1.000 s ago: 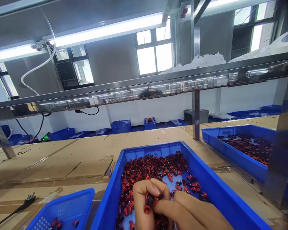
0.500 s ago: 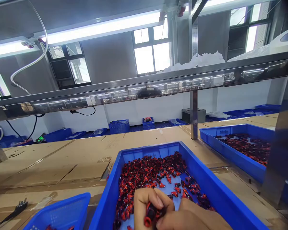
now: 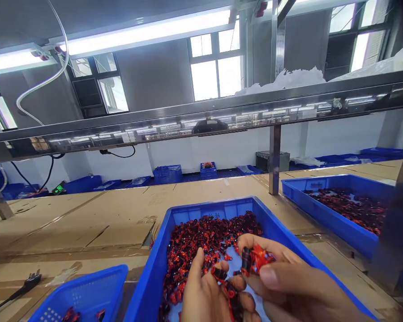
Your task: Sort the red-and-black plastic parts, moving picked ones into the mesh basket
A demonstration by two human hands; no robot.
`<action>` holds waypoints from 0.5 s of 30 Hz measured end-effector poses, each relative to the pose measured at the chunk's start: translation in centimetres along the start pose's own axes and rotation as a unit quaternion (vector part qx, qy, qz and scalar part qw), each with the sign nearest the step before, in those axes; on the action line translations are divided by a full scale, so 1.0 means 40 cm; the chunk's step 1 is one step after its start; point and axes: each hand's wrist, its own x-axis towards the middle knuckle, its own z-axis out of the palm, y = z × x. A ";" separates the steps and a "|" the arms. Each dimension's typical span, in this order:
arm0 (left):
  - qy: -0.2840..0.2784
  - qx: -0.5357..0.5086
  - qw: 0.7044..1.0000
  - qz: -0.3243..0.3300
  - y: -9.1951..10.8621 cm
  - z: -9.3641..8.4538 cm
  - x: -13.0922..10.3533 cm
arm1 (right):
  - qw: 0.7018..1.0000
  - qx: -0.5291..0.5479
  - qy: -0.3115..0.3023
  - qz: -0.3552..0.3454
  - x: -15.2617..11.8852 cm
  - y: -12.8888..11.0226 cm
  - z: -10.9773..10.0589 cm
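Note:
Small red and black parts (image 3: 201,237) are heaped in a blue tray (image 3: 289,237), thickest toward its far and left sides. Over the tray's near part, my left hand (image 3: 211,290) is palm up with curled fingers, holding several of these parts. My right hand (image 3: 285,277) is beside it on the right, pinching a red and black part (image 3: 255,259) between thumb and fingers. Whether it is one part or more is hard to tell.
A blue perforated basket (image 3: 83,290) with a few red parts is at the lower left, a black plug (image 3: 30,284) beyond it. Another blue tray (image 3: 336,205) of parts lies right. A metal shelf (image 3: 174,120) crosses above the cardboard-covered table (image 3: 114,214).
My hands, earlier close together around a dark part, have moved apart. My left palm has opened upward, showing several parts, and my right hand has risen with a red and black part.

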 end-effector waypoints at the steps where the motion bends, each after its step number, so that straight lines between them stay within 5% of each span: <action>1: -0.011 -0.016 1.000 -0.014 0.001 -0.003 0.006 | 0.998 0.047 -0.030 0.024 0.003 -0.008 -0.006; 8: -0.049 -0.012 0.999 -0.009 0.003 -0.001 0.001 | 0.969 0.195 -0.145 0.041 -0.005 -0.037 -0.014; 15: -0.033 0.013 0.999 0.001 0.018 0.013 -0.012 | 0.961 0.225 -0.158 0.043 0.007 -0.029 -0.019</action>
